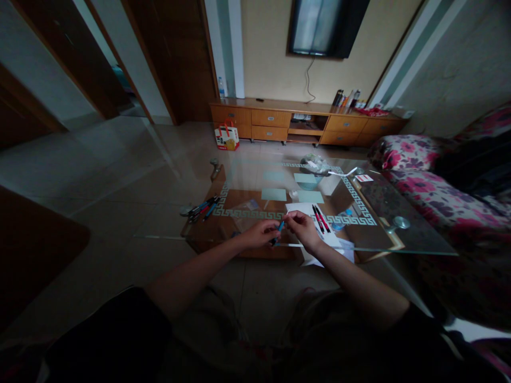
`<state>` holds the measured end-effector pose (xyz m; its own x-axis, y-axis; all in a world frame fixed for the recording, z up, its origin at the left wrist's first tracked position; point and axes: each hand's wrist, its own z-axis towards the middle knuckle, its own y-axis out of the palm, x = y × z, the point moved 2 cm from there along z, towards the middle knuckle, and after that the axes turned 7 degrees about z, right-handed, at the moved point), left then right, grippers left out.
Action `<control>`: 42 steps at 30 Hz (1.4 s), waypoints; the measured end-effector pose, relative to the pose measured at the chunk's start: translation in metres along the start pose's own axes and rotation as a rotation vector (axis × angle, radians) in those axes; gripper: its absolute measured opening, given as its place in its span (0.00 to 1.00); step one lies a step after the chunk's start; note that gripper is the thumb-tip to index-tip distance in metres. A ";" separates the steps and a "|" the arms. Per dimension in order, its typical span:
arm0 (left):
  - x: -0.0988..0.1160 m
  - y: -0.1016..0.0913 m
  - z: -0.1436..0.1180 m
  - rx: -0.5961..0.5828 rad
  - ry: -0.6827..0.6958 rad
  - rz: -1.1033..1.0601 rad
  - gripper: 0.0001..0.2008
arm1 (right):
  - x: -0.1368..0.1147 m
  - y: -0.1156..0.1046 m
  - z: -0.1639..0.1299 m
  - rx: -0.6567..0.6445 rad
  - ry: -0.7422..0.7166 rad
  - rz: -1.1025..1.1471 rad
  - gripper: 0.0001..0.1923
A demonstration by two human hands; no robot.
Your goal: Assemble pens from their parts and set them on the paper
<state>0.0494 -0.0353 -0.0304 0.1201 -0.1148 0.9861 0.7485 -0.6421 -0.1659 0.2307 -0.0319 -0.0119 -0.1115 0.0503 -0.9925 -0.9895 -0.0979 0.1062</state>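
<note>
Fingers of the left hand (pixel 262 234) were clamped around a blue pen (pixel 281 225), lower centre of the frame, by the near edge of the glass table (pixel 429 246). Right hand (pixel 302 227): thumb and fingertips together at the pen's upper end, apparently on a thin pale piece (pixel 287 212). Step in hand, as I judged it: two-handed work on that end. Next move seemed to call for a steady barrel and a fine pinch. From where I stood, could not tell whether piece and pen were joined; dim light, fingers covering mid-barrel.
</note>
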 end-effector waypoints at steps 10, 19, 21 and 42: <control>0.003 0.001 -0.001 -0.003 -0.012 -0.038 0.18 | -0.002 0.001 -0.002 -0.007 -0.014 -0.010 0.19; 0.007 0.003 -0.003 -0.026 -0.025 -0.022 0.19 | -0.004 0.002 -0.002 -0.018 -0.008 -0.019 0.19; 0.006 0.003 -0.002 -0.030 -0.011 0.005 0.19 | -0.005 0.003 -0.003 -0.022 -0.001 -0.025 0.19; -0.015 -0.004 0.002 0.087 0.067 0.022 0.40 | 0.001 0.004 -0.003 -0.126 -0.044 -0.111 0.17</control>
<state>0.0458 -0.0290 -0.0444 0.0953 -0.1804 0.9790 0.8002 -0.5711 -0.1831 0.2267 -0.0352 -0.0129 -0.0089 0.1111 -0.9938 -0.9770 -0.2129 -0.0151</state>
